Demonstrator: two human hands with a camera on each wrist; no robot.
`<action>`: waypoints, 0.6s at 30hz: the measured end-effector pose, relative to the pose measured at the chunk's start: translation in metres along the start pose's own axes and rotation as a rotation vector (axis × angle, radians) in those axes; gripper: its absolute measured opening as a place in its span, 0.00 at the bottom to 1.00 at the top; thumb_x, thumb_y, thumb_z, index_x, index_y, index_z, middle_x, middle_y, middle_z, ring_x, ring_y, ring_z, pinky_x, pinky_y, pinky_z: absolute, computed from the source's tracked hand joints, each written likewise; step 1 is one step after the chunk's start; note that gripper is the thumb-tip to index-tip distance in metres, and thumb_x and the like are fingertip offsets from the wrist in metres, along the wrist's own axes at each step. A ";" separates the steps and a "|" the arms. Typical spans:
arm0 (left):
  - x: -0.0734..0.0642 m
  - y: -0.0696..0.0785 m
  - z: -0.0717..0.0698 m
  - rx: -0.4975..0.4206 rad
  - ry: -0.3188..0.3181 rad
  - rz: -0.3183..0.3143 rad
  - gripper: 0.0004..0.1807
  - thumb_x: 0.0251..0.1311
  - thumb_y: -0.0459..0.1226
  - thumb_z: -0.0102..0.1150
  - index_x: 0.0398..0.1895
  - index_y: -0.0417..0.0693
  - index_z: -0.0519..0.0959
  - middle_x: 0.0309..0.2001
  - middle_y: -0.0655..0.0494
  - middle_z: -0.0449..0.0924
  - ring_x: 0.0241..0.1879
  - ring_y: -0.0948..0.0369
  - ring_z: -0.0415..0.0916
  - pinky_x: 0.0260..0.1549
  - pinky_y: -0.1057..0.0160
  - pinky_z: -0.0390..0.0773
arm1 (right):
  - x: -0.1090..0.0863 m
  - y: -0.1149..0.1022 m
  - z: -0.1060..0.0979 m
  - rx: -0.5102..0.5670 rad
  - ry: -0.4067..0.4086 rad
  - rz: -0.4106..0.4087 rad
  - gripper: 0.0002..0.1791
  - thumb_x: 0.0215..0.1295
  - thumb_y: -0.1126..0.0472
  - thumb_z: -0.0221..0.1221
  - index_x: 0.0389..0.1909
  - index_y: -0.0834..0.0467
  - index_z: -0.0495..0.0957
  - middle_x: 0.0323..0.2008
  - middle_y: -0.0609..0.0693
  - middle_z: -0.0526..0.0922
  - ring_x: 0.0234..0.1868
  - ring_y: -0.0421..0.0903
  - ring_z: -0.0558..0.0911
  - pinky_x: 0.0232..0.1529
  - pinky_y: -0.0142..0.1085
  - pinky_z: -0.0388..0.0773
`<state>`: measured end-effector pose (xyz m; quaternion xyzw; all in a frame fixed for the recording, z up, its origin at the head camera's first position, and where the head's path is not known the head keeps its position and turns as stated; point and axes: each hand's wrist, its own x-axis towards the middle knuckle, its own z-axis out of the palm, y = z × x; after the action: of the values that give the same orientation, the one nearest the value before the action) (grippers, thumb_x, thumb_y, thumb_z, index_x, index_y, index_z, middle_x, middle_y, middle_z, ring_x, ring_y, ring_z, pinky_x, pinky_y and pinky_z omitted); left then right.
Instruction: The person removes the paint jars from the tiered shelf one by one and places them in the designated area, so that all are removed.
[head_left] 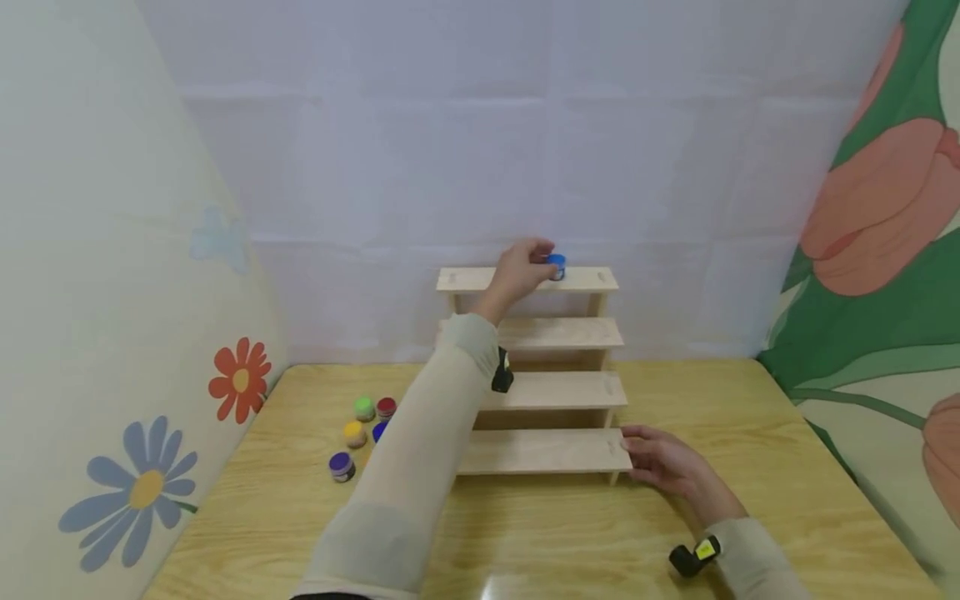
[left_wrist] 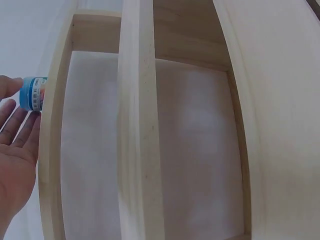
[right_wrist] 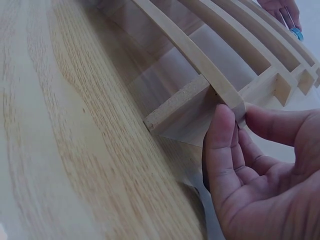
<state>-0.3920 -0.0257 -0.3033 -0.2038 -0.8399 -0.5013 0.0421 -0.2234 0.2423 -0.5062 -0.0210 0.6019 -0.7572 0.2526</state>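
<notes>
My left hand point(head_left: 519, 271) reaches to the top step of a four-step wooden shelf point(head_left: 540, 451). Between its thumb and fingers it holds a small jar with a blue lid point(head_left: 556, 267), close over the top board's right half. In the left wrist view, the thumb and fingertips are at the lid of the labelled jar point(left_wrist: 35, 94), which the board's edge partly hides. My right hand point(head_left: 667, 463) grips the right end of the lowest board. The right wrist view shows its thumb and fingers point(right_wrist: 220, 130) pinching the board's corner point(right_wrist: 235, 104).
Left of the shelf, several small jars stand on the wood-grain table point(head_left: 750, 500): green point(head_left: 364, 408), red point(head_left: 386, 408), yellow point(head_left: 355, 433), purple point(head_left: 342, 467) and a blue one point(head_left: 380, 430) partly behind my left sleeve. A white cloth point(head_left: 420, 167) hangs behind the shelf.
</notes>
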 end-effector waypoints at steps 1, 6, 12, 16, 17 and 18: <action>0.000 -0.001 0.000 0.002 0.002 -0.006 0.26 0.67 0.35 0.63 0.68 0.42 0.73 0.63 0.47 0.77 0.63 0.53 0.75 0.56 0.59 0.81 | 0.001 0.000 0.001 -0.003 -0.009 -0.001 0.13 0.75 0.65 0.53 0.57 0.56 0.74 0.39 0.48 0.86 0.37 0.41 0.84 0.34 0.29 0.84; 0.001 -0.003 0.003 0.065 0.008 -0.014 0.26 0.67 0.34 0.63 0.68 0.40 0.72 0.64 0.45 0.77 0.63 0.52 0.74 0.57 0.59 0.81 | 0.002 0.002 0.002 -0.015 -0.020 0.001 0.11 0.76 0.66 0.52 0.54 0.54 0.75 0.38 0.47 0.86 0.36 0.40 0.84 0.34 0.29 0.84; 0.002 -0.001 0.005 0.163 0.020 -0.027 0.26 0.67 0.34 0.63 0.68 0.41 0.72 0.63 0.44 0.77 0.62 0.51 0.74 0.60 0.58 0.77 | 0.004 0.002 0.002 0.004 -0.019 0.000 0.11 0.76 0.67 0.51 0.53 0.54 0.75 0.37 0.48 0.86 0.35 0.40 0.84 0.33 0.29 0.84; 0.000 -0.001 0.005 0.146 0.032 -0.050 0.27 0.65 0.34 0.66 0.67 0.42 0.73 0.61 0.44 0.78 0.60 0.52 0.75 0.60 0.58 0.77 | 0.004 0.002 0.002 0.003 -0.022 0.004 0.11 0.76 0.66 0.51 0.54 0.54 0.75 0.38 0.48 0.86 0.36 0.40 0.84 0.33 0.29 0.84; -0.001 -0.001 0.005 0.136 0.035 -0.056 0.27 0.65 0.34 0.67 0.66 0.42 0.74 0.60 0.45 0.79 0.60 0.52 0.75 0.60 0.58 0.78 | 0.003 0.002 0.003 0.003 -0.023 0.006 0.11 0.76 0.66 0.51 0.54 0.54 0.75 0.38 0.48 0.86 0.36 0.40 0.84 0.33 0.29 0.84; -0.001 -0.002 0.004 0.128 0.039 -0.060 0.27 0.64 0.35 0.68 0.65 0.43 0.74 0.59 0.45 0.79 0.59 0.52 0.76 0.59 0.58 0.78 | 0.004 0.002 0.003 0.002 -0.023 0.008 0.11 0.76 0.66 0.52 0.54 0.54 0.75 0.38 0.48 0.86 0.36 0.40 0.84 0.33 0.29 0.84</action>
<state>-0.3909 -0.0231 -0.3071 -0.1659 -0.8749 -0.4515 0.0563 -0.2248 0.2380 -0.5080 -0.0271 0.5983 -0.7565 0.2627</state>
